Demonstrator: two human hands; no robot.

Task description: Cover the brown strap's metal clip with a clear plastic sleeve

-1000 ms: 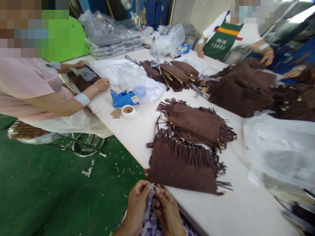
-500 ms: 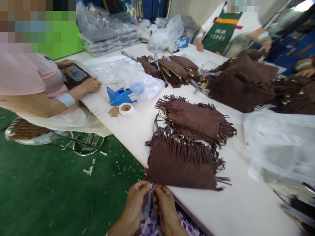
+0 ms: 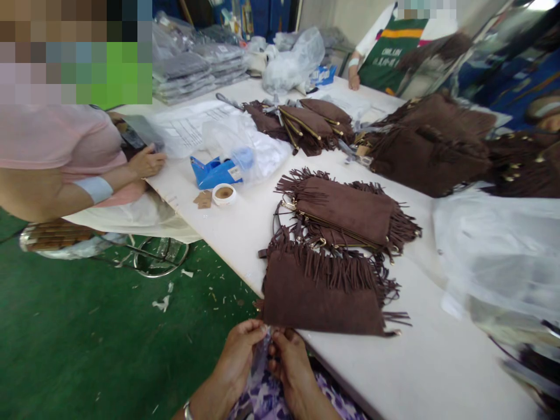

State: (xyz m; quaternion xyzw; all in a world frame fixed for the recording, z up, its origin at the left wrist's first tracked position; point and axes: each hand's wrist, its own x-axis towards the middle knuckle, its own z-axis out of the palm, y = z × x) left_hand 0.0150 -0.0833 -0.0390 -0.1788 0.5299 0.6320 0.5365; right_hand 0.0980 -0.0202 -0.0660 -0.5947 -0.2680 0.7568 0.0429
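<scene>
At the bottom centre, my left hand (image 3: 238, 356) and my right hand (image 3: 291, 359) are close together at the table edge, fingers pinched. Between them hangs a clear plastic strip (image 3: 261, 356), which my left hand grips. My right fingertips are closed beside its top; what they pinch is too small to make out. Just beyond my hands lies a dark brown fringed bag (image 3: 324, 297), flat at the edge of the white table (image 3: 437, 350). Behind it rests another brown fringed bag (image 3: 350, 207) with a gold zipper.
A blue tape dispenser (image 3: 214, 172) and a white tape roll (image 3: 224, 194) lie left of the bags. More brown bags (image 3: 429, 146) are piled at the back right. Plastic sheeting (image 3: 503, 245) covers the right side. A person in pink (image 3: 56, 146) sits at the left; another stands behind the table.
The person in pink has drawn the wrapped item and their hand a little left. At the back right, the standing person has raised a brown bag. My hands have barely moved.
</scene>
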